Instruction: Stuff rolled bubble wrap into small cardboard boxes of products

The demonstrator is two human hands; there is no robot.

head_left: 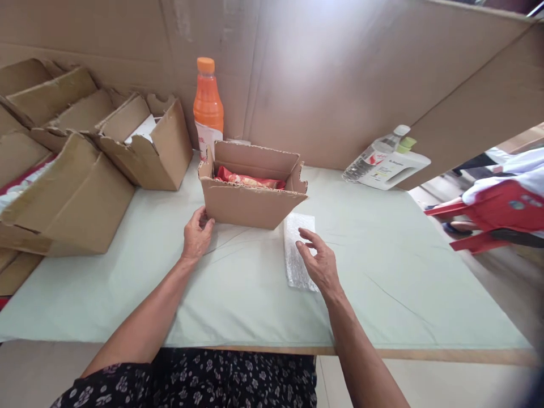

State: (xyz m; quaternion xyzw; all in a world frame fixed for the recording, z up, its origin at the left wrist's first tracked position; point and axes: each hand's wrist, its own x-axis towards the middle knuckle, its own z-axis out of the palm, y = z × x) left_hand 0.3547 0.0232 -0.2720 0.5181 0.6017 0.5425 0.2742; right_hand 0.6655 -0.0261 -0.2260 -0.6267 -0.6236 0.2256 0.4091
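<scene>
Dark floral clothing (238,379) at bottom edge. Open cartons (80,201) left on table (395,266). Left hand (196,238) at lower left corner of small box (246,207), fingers curled, can't tell if gripping. Box mid-table, red packet (249,180) inside. Bubble wrap (294,263) flat just right. Right hand (322,263) over it, fingers parted wide, holding nothing.

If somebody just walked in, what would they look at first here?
Probably the bright orange bottle standing behind the open cardboard box, near the back of the table. Next might be the shiny red packet inside that box, between the two hands. Past the table's right edge, a red chair stands out too.
</scene>
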